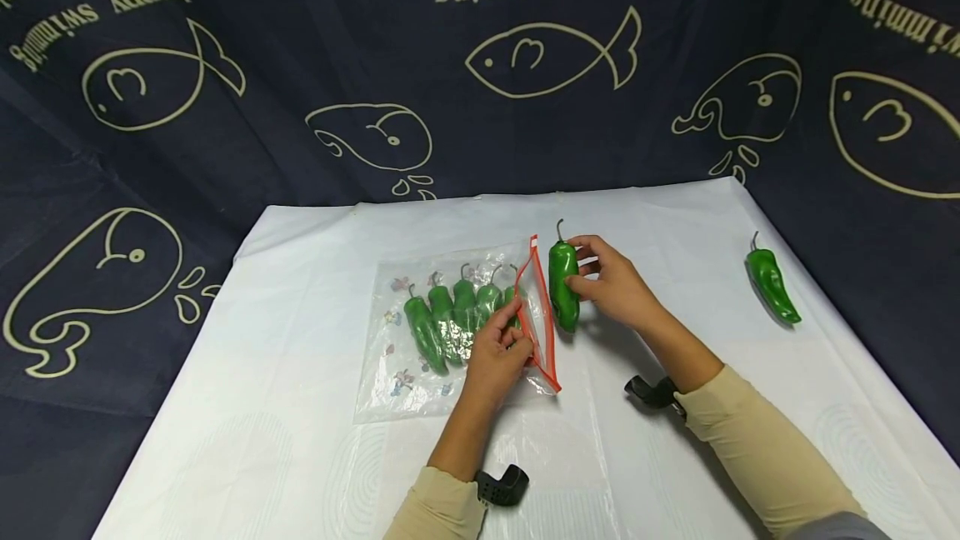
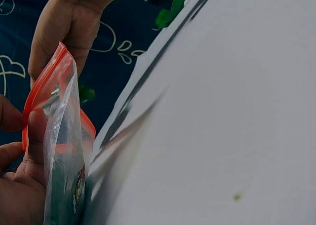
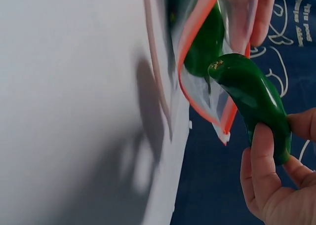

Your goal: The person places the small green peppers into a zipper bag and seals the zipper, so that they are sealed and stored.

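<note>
A clear zip bag (image 1: 382,394) with a red zip edge lies on the table, several green peppers (image 1: 424,332) side by side inside it. My left hand (image 1: 498,352) pinches the bag's red edge, and the mouth gapes in the right wrist view. Between thumb and fingers, my right hand (image 1: 618,282) grips another green pepper (image 1: 562,286), held just right of the mouth and outside the bag. In the right wrist view that pepper (image 3: 252,92) has its blunt end near the opening. One more green pepper (image 1: 772,283) lies apart at the far right.
A white cloth (image 1: 247,373) covers the table. Dark blue fabric (image 1: 270,40) printed with fish and whales hangs behind and at both sides. Black bands sit on both wrists, near beige sleeves (image 1: 772,448).
</note>
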`<action>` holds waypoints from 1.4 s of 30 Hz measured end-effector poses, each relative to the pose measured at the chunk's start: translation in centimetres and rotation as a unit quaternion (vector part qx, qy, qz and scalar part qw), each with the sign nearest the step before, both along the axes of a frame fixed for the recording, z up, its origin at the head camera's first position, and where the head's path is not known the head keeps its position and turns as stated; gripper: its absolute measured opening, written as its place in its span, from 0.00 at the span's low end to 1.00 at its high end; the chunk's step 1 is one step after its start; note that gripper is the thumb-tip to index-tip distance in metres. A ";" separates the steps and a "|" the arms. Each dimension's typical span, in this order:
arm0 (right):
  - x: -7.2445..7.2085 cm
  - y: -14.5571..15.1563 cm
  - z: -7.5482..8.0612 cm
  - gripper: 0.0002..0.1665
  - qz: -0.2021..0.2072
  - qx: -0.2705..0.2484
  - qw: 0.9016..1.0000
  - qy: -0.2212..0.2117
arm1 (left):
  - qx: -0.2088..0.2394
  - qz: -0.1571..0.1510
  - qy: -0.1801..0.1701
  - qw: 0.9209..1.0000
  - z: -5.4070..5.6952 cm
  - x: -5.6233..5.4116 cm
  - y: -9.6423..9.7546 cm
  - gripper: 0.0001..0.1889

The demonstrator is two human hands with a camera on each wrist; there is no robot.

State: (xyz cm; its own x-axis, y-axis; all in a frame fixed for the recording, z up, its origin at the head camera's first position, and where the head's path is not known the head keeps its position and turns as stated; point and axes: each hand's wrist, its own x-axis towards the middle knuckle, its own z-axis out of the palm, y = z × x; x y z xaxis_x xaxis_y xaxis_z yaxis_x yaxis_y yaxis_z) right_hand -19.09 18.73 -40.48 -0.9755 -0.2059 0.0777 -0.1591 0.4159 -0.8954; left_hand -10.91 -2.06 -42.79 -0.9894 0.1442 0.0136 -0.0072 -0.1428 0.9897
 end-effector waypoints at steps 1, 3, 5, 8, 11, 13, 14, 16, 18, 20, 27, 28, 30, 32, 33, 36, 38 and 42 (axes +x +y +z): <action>0.0 -0.2 -0.1 0.33 0.000 -0.004 1.000 -0.002 | -0.001 0.000 0.000 1.000 0.0 0.0 0.0 0.35; 0.0 -0.7 -0.4 0.32 0.002 -0.015 1.000 -0.008 | -0.002 0.001 0.001 1.000 0.0 0.0 0.0 0.35; 0.0 -1.1 -0.7 0.32 0.007 -0.024 1.000 -0.017 | -0.002 0.003 0.000 1.000 -0.1 0.0 0.1 0.35; 0.1 -1.7 -0.9 0.32 0.019 -0.035 0.999 -0.030 | -0.001 0.004 -0.002 1.000 -0.1 -0.1 0.2 0.35; 0.1 -2.1 -1.2 0.31 0.029 -0.040 0.998 -0.038 | 0.003 0.001 -0.007 1.000 -0.2 -0.1 0.2 0.35; 0.0 -2.2 -1.4 0.31 0.035 -0.043 0.998 -0.043 | 0.005 0.000 -0.008 1.000 -0.2 -0.1 0.2 0.35; 0.1 -2.3 -1.5 0.31 0.036 -0.043 0.997 -0.046 | 0.006 -0.001 -0.009 1.000 -0.2 -0.1 0.2 0.35; 0.1 -2.4 -1.6 0.32 0.038 -0.046 0.997 -0.052 | 0.007 -0.001 -0.008 1.000 -0.2 -0.2 0.2 0.35; 0.2 -2.5 -1.8 0.32 0.040 -0.041 0.997 -0.057 | 0.008 0.000 -0.006 1.000 -0.3 -0.1 0.2 0.35; 0.4 -2.6 -1.9 0.32 0.044 -0.032 0.997 -0.063 | 0.009 0.000 -0.003 1.000 -0.2 -0.1 0.2 0.35; 0.9 -2.6 -2.1 0.30 0.060 0.013 0.997 -0.055 | 0.010 -0.002 0.002 1.000 -0.6 -0.3 0.2 0.35; 0.9 -2.6 -2.1 0.30 0.062 0.019 0.997 -0.052 | 0.012 -0.003 0.003 1.000 -0.9 -0.5 0.2 0.35; 1.0 -2.5 -2.1 0.29 0.063 0.031 0.996 -0.048 | 0.015 -0.001 0.005 1.000 -1.7 -0.8 0.3 0.35; 1.1 -2.5 -2.1 0.29 0.064 0.040 0.996 -0.048 | 0.020 0.000 0.006 1.000 -2.5 -1.1 0.3 0.36; 1.2 -2.4 -2.1 0.29 0.066 0.044 0.996 -0.047 | 0.021 0.001 0.006 1.000 -2.9 -1.2 0.4 0.36; 1.2 -2.4 -2.1 0.29 0.067 0.054 0.995 -0.046 | 0.019 0.006 0.011 1.000 -3.3 -1.3 0.5 0.36; 1.2 -2.4 -2.1 0.28 0.066 0.060 0.995 -0.043 | 0.012 0.009 0.016 1.000 -3.5 -1.3 0.5 0.36; 1.2 -2.5 -2.1 0.28 0.069 0.072 0.994 -0.031 | 0.008 0.014 0.030 0.999 -3.5 -1.3 0.5 0.36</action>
